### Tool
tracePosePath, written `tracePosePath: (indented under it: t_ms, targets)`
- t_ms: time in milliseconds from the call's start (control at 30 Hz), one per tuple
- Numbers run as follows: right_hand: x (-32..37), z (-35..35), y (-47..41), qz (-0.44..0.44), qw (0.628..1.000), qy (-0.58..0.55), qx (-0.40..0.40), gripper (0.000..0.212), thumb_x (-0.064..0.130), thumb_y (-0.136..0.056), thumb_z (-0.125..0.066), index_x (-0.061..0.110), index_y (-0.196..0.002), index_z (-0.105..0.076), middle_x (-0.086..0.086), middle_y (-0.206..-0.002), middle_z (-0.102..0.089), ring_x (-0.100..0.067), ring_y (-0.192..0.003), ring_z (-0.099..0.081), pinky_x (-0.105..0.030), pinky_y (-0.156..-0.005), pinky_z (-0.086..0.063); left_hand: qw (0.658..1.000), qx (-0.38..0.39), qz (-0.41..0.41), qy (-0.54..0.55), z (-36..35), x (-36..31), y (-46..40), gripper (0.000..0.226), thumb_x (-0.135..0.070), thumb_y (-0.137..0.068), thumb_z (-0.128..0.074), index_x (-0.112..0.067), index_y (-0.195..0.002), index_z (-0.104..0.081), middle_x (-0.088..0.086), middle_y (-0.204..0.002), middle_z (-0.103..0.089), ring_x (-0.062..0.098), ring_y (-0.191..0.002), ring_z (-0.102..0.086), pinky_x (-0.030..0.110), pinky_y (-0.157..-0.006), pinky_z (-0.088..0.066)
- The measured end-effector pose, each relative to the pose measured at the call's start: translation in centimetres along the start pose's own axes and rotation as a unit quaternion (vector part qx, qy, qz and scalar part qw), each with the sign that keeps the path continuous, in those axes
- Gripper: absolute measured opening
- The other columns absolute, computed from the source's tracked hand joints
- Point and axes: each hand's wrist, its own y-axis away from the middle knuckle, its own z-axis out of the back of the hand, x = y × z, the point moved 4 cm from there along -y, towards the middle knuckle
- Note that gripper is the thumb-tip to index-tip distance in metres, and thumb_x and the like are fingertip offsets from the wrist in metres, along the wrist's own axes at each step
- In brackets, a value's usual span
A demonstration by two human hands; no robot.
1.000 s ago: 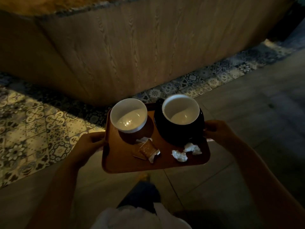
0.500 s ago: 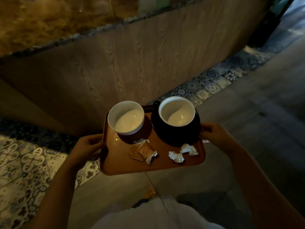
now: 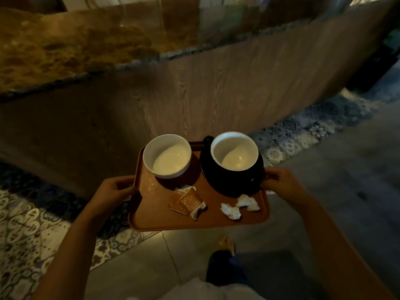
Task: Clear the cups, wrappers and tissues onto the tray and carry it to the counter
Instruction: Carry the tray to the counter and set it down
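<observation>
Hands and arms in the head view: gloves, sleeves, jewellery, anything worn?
Nothing worn shows. The left hand and right hand are bare, no gloves, and both forearms are bare down to the frame edge. No watch, ring or sleeve is visible in this dim light.

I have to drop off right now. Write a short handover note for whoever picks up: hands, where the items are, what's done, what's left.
Left hand: gripping the tray's left edge.
Right hand: gripping the tray's right edge.
Tray: held in the air over the floor, in front of the counter, roughly level.
On the tray: white cup far left, black cup on its dark saucer far right, wrappers near centre, two crumpled tissues near right.
Done: everything in view is loaded on the tray and brought up to the counter.
Left: lift the tray onto the countertop and let go.
</observation>
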Motion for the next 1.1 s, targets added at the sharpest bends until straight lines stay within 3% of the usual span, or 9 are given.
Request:
tracePosePath:
  t_ms: [200,267,333,433,533,633,833,1000,1100]
  targets:
    - [1.1,5.8,-9.3,0.023,0.998,0.042,0.036,0.02,-0.008,-0.079,-0.06,0.007,-0.087,-0.068,-0.025,-0.086,-0.067,-0.03,-0.077,-0.065,-0.033,-0.065,-0.056,0.998,-0.044,0.021,0.045,-4.6,-4.2,-3.8,0.024,-0.005,-0.085,-0.056,-0.025,-0.095,-0.064,-0.012,-0.08,-0.071,0.002,-0.078,-0.063,0.02,-0.064,-0.046]
    - [1.8,7.5,-11.7,0.023,0.997,0.028,0.064,0.029,-0.01,-0.081,-0.058,0.019,-0.079,-0.065,-0.014,-0.079,-0.066,-0.019,-0.07,-0.063,-0.022,-0.058,-0.055,0.996,-0.057,0.022,0.058,-5.9,-5.8,-5.2,0.025,-0.005,-0.085,-0.056,-0.022,-0.102,-0.063,-0.006,-0.089,-0.067,0.006,-0.083,-0.06,0.022,-0.065,-0.045]
    - [2.3,9.0,-14.0,0.034,0.996,0.031,0.08,0.025,-0.01,-0.081,-0.057,0.012,-0.087,-0.066,-0.013,-0.081,-0.065,-0.009,-0.064,-0.062,-0.014,-0.054,-0.052,0.996,-0.07,0.027,0.058,-6.9,-7.0,-6.7,0.026,-0.004,-0.086,-0.055,-0.02,-0.105,-0.063,-0.005,-0.089,-0.066,0.007,-0.083,-0.059,0.023,-0.064,-0.045]
    - [2.6,11.0,-17.1,0.035,0.996,0.02,0.084,0.022,-0.01,-0.081,-0.057,0.001,-0.098,-0.065,-0.015,-0.084,-0.064,-0.009,-0.067,-0.062,-0.02,-0.062,-0.055,0.996,-0.076,0.035,0.044,-8.1,-8.8,-9.0,0.023,-0.006,-0.086,-0.055,-0.023,-0.097,-0.066,-0.009,-0.079,-0.071,0.005,-0.081,-0.061,0.022,-0.063,-0.046]
    - [2.7,12.1,-20.1,0.029,0.995,-0.006,0.092,0.028,-0.011,-0.081,-0.057,0.012,-0.094,-0.064,-0.007,-0.079,-0.065,0.001,-0.062,-0.064,-0.01,-0.053,-0.052,0.996,-0.076,0.03,0.037,-9.0,-10.3,-12.0,0.027,-0.006,-0.085,-0.056,-0.031,-0.085,-0.066,-0.013,-0.068,-0.072,0.007,-0.078,-0.064,0.025,-0.064,-0.048]
    - [2.5,13.1,-23.6,0.014,0.997,-0.002,0.08,0.027,-0.009,-0.08,-0.059,0.016,-0.089,-0.065,-0.007,-0.078,-0.065,-0.01,-0.068,-0.063,-0.019,-0.057,-0.053,0.996,-0.075,0.025,0.035,-9.7,-12.0,-15.7,0.028,-0.005,-0.084,-0.057,-0.032,-0.081,-0.065,-0.018,-0.064,-0.072,0.009,-0.077,-0.064,0.027,-0.066,-0.05]
    - [3.6,16.2,-29.5,-0.008,0.998,-0.026,0.059,0.033,-0.014,-0.081,-0.056,0.01,-0.104,-0.062,0.004,-0.071,-0.068,0.004,-0.057,-0.063,-0.008,-0.048,-0.048,0.998,-0.055,0.012,0.032,-10.3,-16.3,-22.5,0.03,0.0,-0.082,-0.059,-0.027,-0.083,-0.071,-0.004,-0.079,-0.075,0.02,-0.087,-0.068,0.04,-0.079,-0.052]
    - [5.1,19.6,-34.9,0.02,0.999,0.002,0.05,0.021,-0.01,-0.08,-0.059,-0.004,-0.1,-0.065,-0.016,-0.086,-0.065,0.005,-0.057,-0.062,-0.006,-0.052,-0.049,0.998,-0.055,-0.009,0.021,-11.8,-21.0,-26.6,0.026,-0.001,-0.081,-0.059,-0.025,-0.087,-0.068,-0.013,-0.073,-0.074,0.003,-0.071,-0.069,0.024,-0.064,-0.052]
    - [5.6,21.6,-38.4,0.033,0.998,-0.001,0.058,0.022,-0.009,-0.081,-0.059,-0.007,-0.101,-0.064,-0.029,-0.097,-0.066,-0.022,-0.08,-0.066,-0.012,-0.058,-0.052,0.997,-0.068,-0.012,0.015,-12.6,-23.0,-28.6,0.028,-0.001,-0.081,-0.06,-0.028,-0.086,-0.069,-0.014,-0.074,-0.074,0.002,-0.072,-0.069,0.028,-0.068,-0.05]
